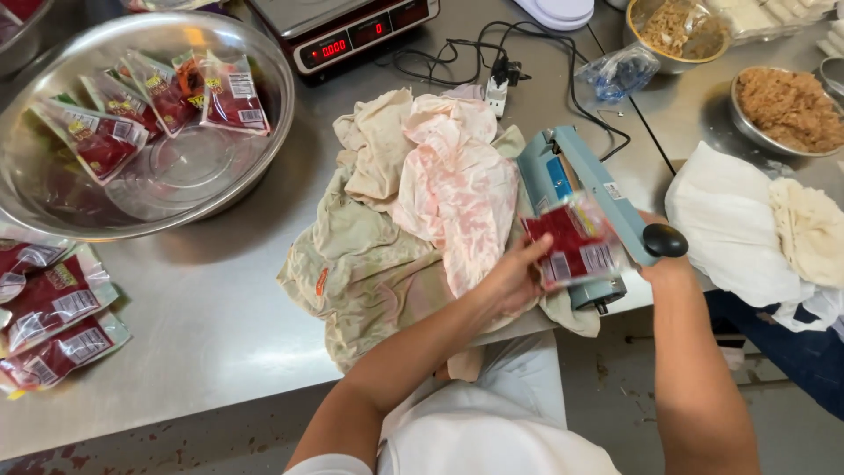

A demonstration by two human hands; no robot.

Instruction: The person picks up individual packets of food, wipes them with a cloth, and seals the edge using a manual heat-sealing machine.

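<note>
Here the left hand [514, 280] gripped a pouch [571, 242] in the sealer [576, 189]. Right hand [664, 264] clamped the sealer's knob [665, 239]; sealing step.

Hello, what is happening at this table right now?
A person is working at a steel table with a blue heat sealer. The left hand holds a small clear pouch of red filling at the sealer, and the right hand is at the sealer's black knob. The sealer sits on crumpled stained cloths. More pouches lie in a large steel bowl and in a pile at the table's left edge.
</note>
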